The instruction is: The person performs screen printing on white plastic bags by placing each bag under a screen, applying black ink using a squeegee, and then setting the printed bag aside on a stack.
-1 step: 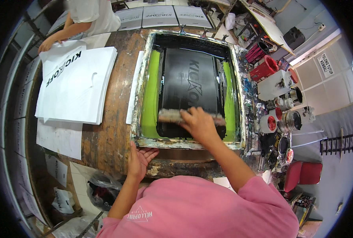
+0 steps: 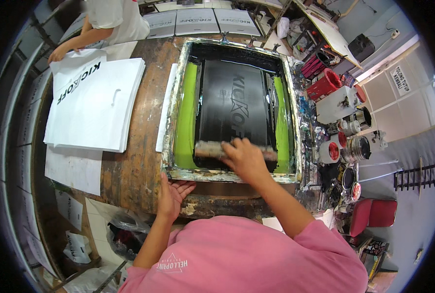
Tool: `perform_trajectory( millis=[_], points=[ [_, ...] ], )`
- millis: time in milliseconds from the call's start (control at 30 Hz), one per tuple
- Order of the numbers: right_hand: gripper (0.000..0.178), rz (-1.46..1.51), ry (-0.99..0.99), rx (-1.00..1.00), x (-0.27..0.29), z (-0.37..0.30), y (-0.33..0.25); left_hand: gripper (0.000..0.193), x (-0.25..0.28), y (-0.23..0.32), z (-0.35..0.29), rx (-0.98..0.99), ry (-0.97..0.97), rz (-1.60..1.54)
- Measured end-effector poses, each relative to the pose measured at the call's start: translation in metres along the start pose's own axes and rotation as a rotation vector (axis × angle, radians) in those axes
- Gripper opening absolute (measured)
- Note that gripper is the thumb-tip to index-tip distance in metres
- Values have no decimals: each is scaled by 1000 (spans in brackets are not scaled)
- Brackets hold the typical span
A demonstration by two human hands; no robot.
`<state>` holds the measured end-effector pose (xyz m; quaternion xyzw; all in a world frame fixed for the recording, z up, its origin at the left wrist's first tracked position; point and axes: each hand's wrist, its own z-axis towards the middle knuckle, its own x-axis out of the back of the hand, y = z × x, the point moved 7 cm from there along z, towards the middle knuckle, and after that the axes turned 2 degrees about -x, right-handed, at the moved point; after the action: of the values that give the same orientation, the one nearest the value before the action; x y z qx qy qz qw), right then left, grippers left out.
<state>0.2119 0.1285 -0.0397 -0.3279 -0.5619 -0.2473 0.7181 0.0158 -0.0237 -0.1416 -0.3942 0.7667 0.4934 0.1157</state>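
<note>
My right hand grips the wooden handle of a squeegee, which lies crosswise over the black ink near the close end of a screen printing frame. Green margins border the inked mesh, where a dark lettered design shows. At the frame's near left corner, my left hand is palm up with its fingers stretched out and its thumb against the corner. The squeegee's blade is hidden.
A stack of white printed sheets lies left on the worn wooden table. Another person's hand touches its top sheet. Clamps line the frame's far edge. Ink tubs and cans crowd the right side.
My right hand has drawn the squeegee a little nearer to me, uncovering more of the lettering. My left hand stays at the frame's corner.
</note>
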Motion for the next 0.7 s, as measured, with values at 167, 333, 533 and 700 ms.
perform_trajectory(
  millis=[167, 333, 533, 700],
  points=[
    [36, 40, -70, -50, 7, -13, -7, 86, -6, 2, -1, -19, -33, 40],
    [38, 45, -6, -13, 34, -3, -10, 85, -10, 4, 0, -36, -64, 31],
    [37, -170, 235, -15, 88, -33, -54, 86, -35, 51, -21, -232, -349, 0],
    [30, -200, 520, -11, 200, 16, -52, 91, -114, 129, -45, -472, -721, 16]
  ],
)
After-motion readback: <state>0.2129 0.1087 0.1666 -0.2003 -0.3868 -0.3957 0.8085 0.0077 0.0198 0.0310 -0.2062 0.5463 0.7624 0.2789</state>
